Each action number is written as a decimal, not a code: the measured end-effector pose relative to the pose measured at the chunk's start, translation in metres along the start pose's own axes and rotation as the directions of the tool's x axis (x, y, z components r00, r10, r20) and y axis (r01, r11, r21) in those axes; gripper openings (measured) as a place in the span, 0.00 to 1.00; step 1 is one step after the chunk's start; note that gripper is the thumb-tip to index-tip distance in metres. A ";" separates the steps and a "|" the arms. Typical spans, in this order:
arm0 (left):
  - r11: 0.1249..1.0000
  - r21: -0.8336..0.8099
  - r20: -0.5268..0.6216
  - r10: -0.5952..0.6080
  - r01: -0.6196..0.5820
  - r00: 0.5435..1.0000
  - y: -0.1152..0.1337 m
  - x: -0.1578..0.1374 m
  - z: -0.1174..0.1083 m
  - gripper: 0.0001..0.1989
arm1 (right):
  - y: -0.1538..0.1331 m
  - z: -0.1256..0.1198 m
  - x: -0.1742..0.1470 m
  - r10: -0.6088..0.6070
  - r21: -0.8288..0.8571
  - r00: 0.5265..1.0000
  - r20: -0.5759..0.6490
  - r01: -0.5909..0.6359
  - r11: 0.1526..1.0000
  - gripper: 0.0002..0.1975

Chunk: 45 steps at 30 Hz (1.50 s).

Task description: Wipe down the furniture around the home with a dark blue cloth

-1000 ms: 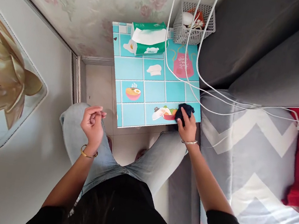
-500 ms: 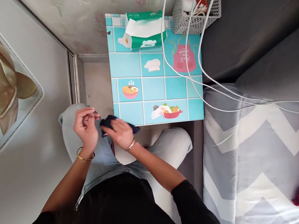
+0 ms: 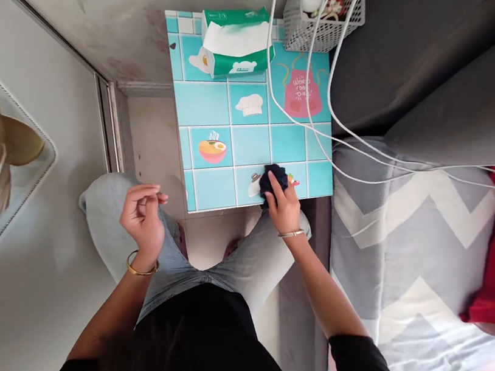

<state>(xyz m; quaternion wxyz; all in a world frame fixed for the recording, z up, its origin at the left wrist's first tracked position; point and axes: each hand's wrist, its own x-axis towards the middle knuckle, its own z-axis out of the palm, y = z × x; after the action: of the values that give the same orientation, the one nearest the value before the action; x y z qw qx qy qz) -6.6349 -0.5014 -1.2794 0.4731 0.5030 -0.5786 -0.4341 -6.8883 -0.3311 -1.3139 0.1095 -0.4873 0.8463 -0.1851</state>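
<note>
A crumpled dark navy cloth [image 3: 270, 182] lies on the front edge of the small blue tiled-pattern table [image 3: 214, 187]. It covers part of a printed food picture. My right hand [image 3: 285, 208] is over the cloth, its index finger stretched across the top and the other fingers at its near side. My left hand [image 3: 145, 211] is raised above my left knee, off the table, with the fingers bent and brought together near the thumb. Whether anything small is between those fingertips is hidden.
A green and white tissue pack [image 3: 236, 49] stands at the table's back. Beside it is a grey perforated basket [image 3: 317, 35] with small items. White cables [image 3: 306, 95] hang across the table's right side. A grey chevron-covered bed [image 3: 361, 226] is on the right.
My right hand has carried the dark cloth from over my lap, beside my left hand, to the right and onto the table's front edge. My left hand stays nearly in place.
</note>
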 end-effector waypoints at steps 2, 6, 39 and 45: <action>1.000 0.017 0.033 -0.012 0.012 0.999 -0.002 -0.004 0.003 0.03 | -0.009 0.013 0.019 -0.013 0.000 1.000 0.008 0.013 1.000 0.26; 1.000 0.006 0.053 -0.008 0.008 0.999 -0.004 -0.003 0.000 0.04 | -0.071 0.047 0.029 -0.187 0.053 0.982 0.039 0.185 0.981 0.23; 0.990 0.042 0.097 0.133 -0.137 0.986 0.009 -0.002 -0.032 0.01 | -0.077 0.040 0.032 -0.246 0.025 0.967 0.072 0.244 0.969 0.20; 0.985 0.048 0.107 0.158 -0.163 0.982 0.013 -0.004 -0.032 0.02 | -0.066 0.039 0.044 -0.048 -0.028 0.998 -0.050 0.047 0.999 0.18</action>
<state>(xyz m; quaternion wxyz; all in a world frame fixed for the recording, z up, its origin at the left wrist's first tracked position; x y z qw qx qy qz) -6.6058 -0.4971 -1.2616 0.4616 0.4449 -0.6529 -0.4033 -6.8443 -0.4068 -1.3221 0.0773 -0.5039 0.8394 -0.1885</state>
